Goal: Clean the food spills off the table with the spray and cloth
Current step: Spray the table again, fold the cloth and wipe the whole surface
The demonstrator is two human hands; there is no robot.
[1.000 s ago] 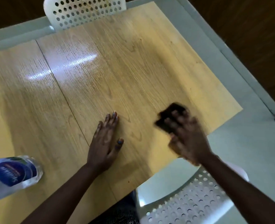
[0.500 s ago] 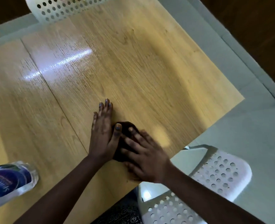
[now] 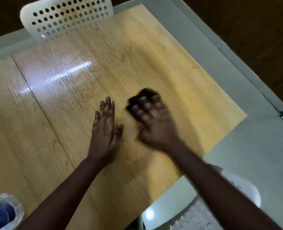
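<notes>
My right hand (image 3: 154, 123) presses a dark cloth (image 3: 143, 95) onto the light wooden table (image 3: 179, 72), right of centre; the hand is blurred with motion and covers most of the cloth. My left hand (image 3: 105, 128) lies flat on the table just left of it, fingers together, holding nothing. A clear spray bottle with a blue label (image 3: 3, 211) stands at the bottom left corner, partly cut off by the frame. I see no distinct food spill on the wood.
A white perforated chair (image 3: 62, 15) stands at the far side of the table. Another white perforated chair (image 3: 203, 213) sits below the near right table edge. Grey floor surrounds the table on the right.
My right hand has swept the cloth back out to the right and away from my left hand, after having slid it against the left thumb. The left hand stays flat in place.
</notes>
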